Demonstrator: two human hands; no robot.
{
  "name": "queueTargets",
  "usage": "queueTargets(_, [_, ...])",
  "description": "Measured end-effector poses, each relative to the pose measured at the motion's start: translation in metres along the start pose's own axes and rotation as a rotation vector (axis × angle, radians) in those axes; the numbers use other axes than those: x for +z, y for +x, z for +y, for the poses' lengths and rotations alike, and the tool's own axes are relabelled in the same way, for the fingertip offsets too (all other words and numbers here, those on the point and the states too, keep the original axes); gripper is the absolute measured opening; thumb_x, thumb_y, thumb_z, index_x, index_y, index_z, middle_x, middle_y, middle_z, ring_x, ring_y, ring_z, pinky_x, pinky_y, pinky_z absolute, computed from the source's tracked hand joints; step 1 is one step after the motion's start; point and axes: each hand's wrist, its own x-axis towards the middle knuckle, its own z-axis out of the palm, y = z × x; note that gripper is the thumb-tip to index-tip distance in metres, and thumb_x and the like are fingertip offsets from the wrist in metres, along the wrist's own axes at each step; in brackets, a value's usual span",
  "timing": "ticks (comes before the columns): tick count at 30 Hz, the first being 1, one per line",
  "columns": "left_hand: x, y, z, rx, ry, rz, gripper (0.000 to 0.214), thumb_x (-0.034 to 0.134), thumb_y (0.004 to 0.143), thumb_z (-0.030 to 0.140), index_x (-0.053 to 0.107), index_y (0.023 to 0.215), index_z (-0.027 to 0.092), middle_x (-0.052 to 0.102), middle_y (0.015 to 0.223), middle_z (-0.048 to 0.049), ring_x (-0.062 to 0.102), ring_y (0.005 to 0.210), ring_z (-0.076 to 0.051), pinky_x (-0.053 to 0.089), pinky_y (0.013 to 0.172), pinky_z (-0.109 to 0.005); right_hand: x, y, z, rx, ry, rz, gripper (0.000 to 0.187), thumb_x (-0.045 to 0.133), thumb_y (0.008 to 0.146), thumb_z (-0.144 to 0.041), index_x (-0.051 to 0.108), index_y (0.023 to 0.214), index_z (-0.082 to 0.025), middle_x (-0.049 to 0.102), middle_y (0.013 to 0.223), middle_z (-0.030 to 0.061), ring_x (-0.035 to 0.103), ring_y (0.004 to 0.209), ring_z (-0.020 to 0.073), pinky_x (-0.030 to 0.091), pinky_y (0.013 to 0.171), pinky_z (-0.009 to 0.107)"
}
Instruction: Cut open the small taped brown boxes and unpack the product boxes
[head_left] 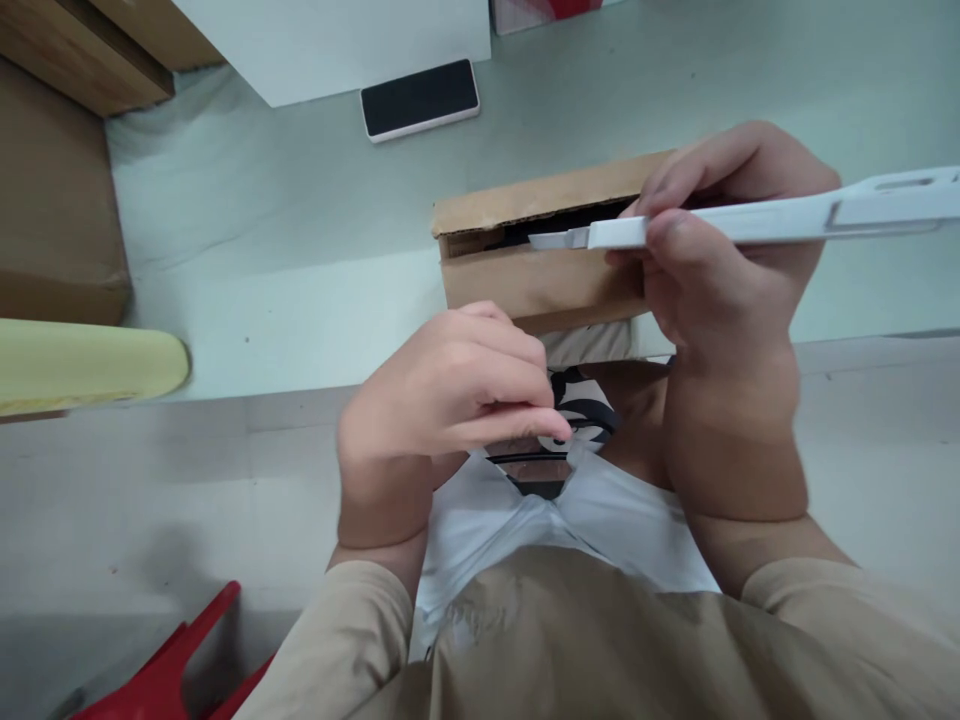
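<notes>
My right hand (720, 270) grips a white utility knife (750, 218) with its short blade pointing left over a brown cardboard box (525, 250). The blade tip sits at the box's open top edge. My left hand (450, 400) is closed in a pinch on a thin clear plastic piece (534, 460) just below the box, above a white plastic bag (615, 520) that lies against my body. A black and white printed item (581, 405) shows between my hands, partly hidden.
A phone with a dark screen (420, 98) lies on the pale green surface (300, 200) behind the box. A white panel (337, 40) and wooden boards (82, 50) stand at the back left. A yellow edge (90, 365) juts in from the left. A red plastic object (172, 670) is at the bottom left.
</notes>
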Motion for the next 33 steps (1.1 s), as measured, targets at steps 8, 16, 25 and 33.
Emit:
queueTargets(8, [0.026,0.015,-0.005,0.045,0.089,-0.107,0.036,0.061,0.098,0.037,0.060,0.067,0.020,0.068,0.071,0.0008,0.058,0.065,-0.012,0.040,0.072,-0.032,-0.001,-0.003,0.004,0.041,-0.073,0.017,0.041,0.083,0.073,-0.060,0.062,0.075,-0.025,0.058,0.067,-0.0014,0.055,0.058,0.0125,0.048,0.053,0.030])
queueTargets(16, [0.057,0.037,-0.003,-0.074,0.116,-0.441,0.035,0.059,0.099,0.038,0.070,0.072,0.019,0.073,0.076,-0.0022,0.063,0.071,-0.016,0.033,0.061,-0.033,0.000,-0.003,-0.006,0.031,-0.035,0.000,0.025,0.083,0.077,-0.045,0.068,0.077,-0.025,0.062,0.070,-0.0021,0.058,0.061,0.0121,0.042,0.053,0.029])
queueTargets(25, [0.138,0.049,-0.040,-0.538,0.148,-0.843,0.025,0.063,0.080,0.003,0.078,0.098,0.012,0.078,0.101,-0.0177,0.075,0.092,-0.028,0.051,0.064,-0.029,-0.001,-0.002,0.005,-0.066,-0.003,0.006,0.027,0.083,0.079,-0.046,0.069,0.078,-0.023,0.062,0.071,-0.0020,0.056,0.057,0.0093,0.037,0.049,0.027])
queueTargets(33, [0.164,0.052,-0.055,-0.610,0.170,-0.730,0.033,0.051,0.093,0.004,0.074,0.117,0.004,0.075,0.114,-0.0268,0.072,0.117,-0.034,0.059,0.093,-0.041,0.002,0.000,-0.005,-0.077,-0.062,-0.013,0.025,0.082,0.081,-0.042,0.068,0.076,-0.022,0.062,0.066,-0.0024,0.053,0.055,0.0089,0.035,0.046,0.026])
